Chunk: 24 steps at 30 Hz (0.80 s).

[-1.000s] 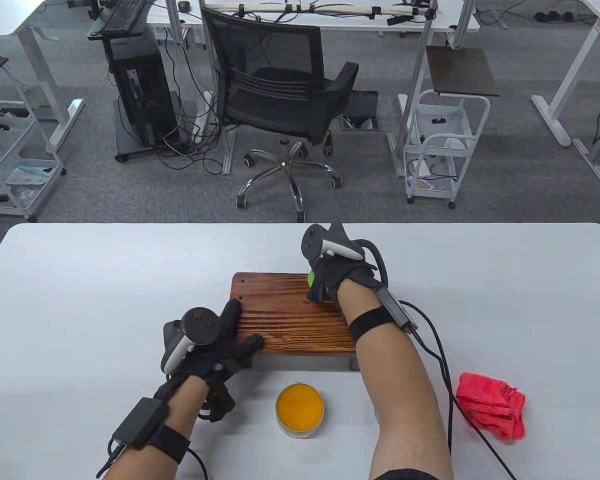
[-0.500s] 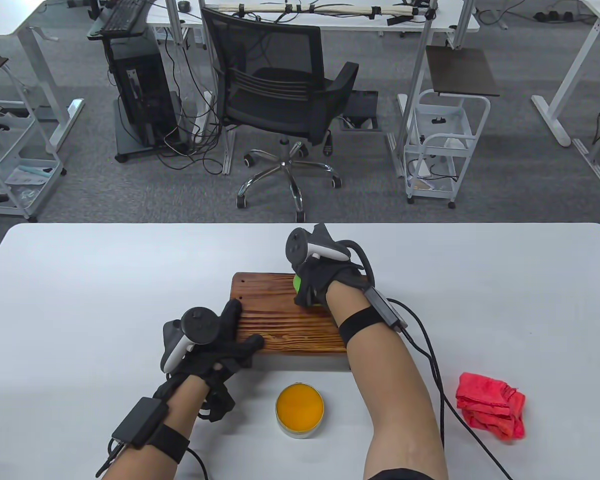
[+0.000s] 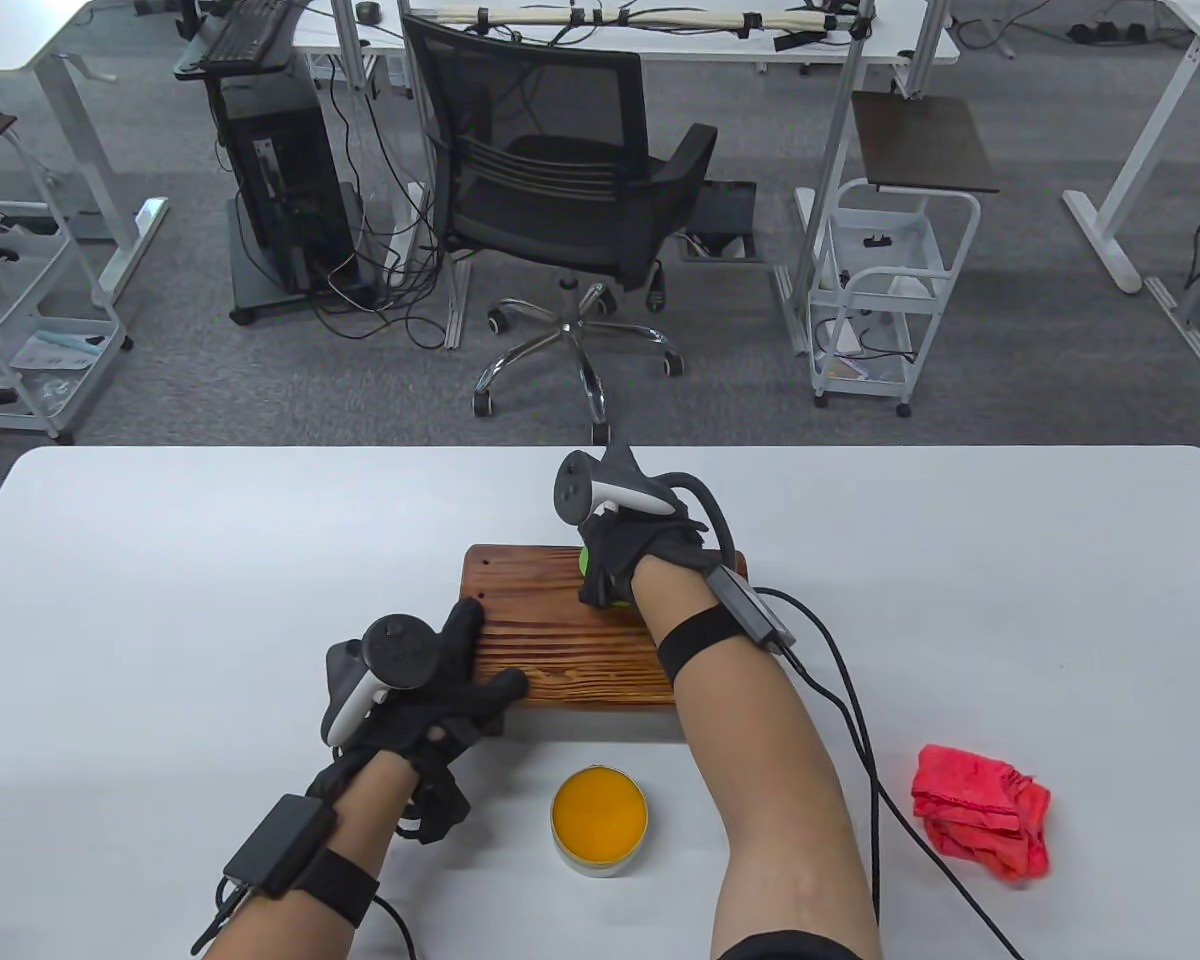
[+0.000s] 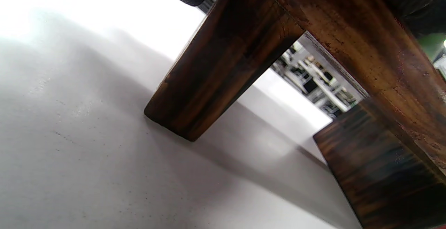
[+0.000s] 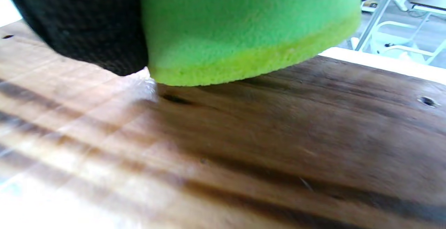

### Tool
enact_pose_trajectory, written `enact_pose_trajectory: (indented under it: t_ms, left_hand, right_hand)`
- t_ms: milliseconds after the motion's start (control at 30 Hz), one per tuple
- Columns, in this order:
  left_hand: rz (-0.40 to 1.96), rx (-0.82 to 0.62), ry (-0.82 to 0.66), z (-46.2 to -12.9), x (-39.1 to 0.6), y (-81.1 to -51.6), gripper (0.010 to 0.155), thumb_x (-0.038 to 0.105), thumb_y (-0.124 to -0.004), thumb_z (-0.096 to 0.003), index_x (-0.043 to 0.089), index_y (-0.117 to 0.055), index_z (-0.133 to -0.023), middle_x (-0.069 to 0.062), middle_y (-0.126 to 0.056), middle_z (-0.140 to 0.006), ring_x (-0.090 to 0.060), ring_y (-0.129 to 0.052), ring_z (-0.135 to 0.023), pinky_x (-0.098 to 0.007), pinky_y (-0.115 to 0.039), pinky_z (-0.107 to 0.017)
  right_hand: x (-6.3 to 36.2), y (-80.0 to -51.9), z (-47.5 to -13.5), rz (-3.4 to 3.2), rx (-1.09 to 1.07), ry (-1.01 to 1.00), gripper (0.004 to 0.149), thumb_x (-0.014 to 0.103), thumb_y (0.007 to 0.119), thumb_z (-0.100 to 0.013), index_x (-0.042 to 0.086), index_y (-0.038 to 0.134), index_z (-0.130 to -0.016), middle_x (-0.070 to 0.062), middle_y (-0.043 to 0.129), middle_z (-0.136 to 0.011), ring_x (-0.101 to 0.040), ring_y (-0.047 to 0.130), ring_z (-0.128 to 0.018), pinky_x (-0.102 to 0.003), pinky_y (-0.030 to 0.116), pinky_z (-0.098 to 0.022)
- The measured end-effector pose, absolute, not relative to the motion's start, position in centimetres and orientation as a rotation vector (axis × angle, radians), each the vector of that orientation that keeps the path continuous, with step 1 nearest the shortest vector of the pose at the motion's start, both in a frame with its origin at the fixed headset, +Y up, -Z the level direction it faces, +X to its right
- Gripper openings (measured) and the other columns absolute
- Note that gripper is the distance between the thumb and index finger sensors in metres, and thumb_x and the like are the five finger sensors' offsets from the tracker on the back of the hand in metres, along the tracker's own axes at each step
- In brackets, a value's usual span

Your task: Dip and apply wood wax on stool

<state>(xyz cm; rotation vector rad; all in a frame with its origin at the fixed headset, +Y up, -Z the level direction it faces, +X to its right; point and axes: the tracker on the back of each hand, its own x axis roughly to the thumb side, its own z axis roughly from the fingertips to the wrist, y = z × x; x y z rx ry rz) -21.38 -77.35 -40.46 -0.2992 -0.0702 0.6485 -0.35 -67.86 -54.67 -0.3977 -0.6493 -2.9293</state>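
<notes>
A small brown wooden stool [image 3: 560,640] stands on the white table [image 3: 210,560]; its legs [image 4: 216,68] and top [image 5: 278,124] show in the wrist views. My right hand [image 3: 615,575] grips a green sponge [image 3: 584,562] [image 5: 251,30] and presses it flat on the stool top near the far edge. My left hand [image 3: 460,670] rests at the stool's near left corner with fingers spread over the top and the thumb along the front edge. An open round tin of orange wax [image 3: 600,815] sits on the table in front of the stool.
A crumpled red cloth [image 3: 980,810] lies on the table at the right. Glove cables [image 3: 860,740] trail from the right wrist across the table. A black office chair [image 3: 560,200] stands beyond the table's far edge.
My right hand has slid the green sponge leftward along the far part of the stool top. The left hand, the tin and the cloth have stayed in place.
</notes>
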Motion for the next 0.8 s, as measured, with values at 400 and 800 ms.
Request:
enact_pose_trajectory:
  t_ms: [400,800]
  left_hand:
    - [0.648,-0.302,-0.073,-40.5,-21.4,-77.4,0.108,0.083,-0.074,-0.0439,0.040,-0.004,-0.115,-0.022,-0.035,-0.125,-0.059,-0.022,-0.109,-0.085,-0.020,-0.067]
    - [0.646,-0.300,-0.074,-40.5,-21.4,-77.4,0.108,0.082,-0.073,-0.0441,0.040,-0.005,-0.115,-0.022,-0.036,-0.125,-0.059,-0.022,-0.109,-0.085,-0.020,-0.067]
  right_hand:
    - [-1.6,-68.1,-54.9,-2.969,-0.428,-0.642,0.095,0.058,0.094,-0.038,0.024,0.047,-0.113,-0.012,0.040,-0.122,-0.052,0.046,-0.103,-0.066,0.056,-0.071]
    - [-3.7,-68.5,-54.3,-2.990,-0.497,-0.567,0.094,0.058,0.092,-0.039,0.024,0.045,-0.113,-0.011,0.038,-0.122,-0.053,0.045,-0.103,-0.066,0.055,-0.071]
